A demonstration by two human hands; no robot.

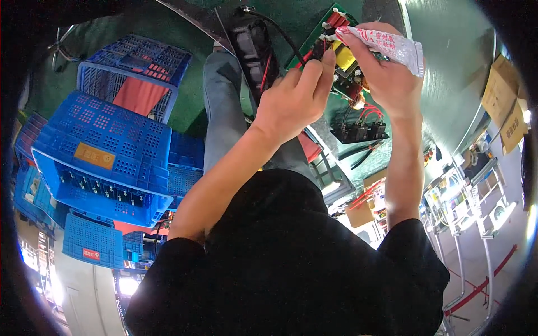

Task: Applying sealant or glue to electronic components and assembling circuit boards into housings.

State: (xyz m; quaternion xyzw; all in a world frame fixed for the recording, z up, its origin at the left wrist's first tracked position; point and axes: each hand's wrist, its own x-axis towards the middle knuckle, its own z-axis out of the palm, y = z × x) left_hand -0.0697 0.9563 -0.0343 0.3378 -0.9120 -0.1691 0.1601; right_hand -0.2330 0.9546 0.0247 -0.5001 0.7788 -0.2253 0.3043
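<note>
My right hand (pixel 386 84) is closed round a white squeeze tube with red print (pixel 400 49), its narrow end angled down to the left over a green circuit board (pixel 315 35). The board carries a yellow-wrapped transformer (pixel 345 57) and other parts. At the board's left edge, my left hand (pixel 294 103) has its fingers bent and pressed together beside a dark part and a red wire (pixel 306 56). What its fingertips hold, if anything, is hidden. Left of that hand lies a black ribbed housing (pixel 249 47) with a thick black cable (pixel 277 28).
Below the board, a small black board (pixel 358 133) with red wires rests on the green work surface (pixel 448 73). Stacked blue plastic crates (pixel 106 129) stand at my left, one holding several dark boards. Cardboard boxes (pixel 501 95) and metal-framed racks (pixel 476 207) are at the right.
</note>
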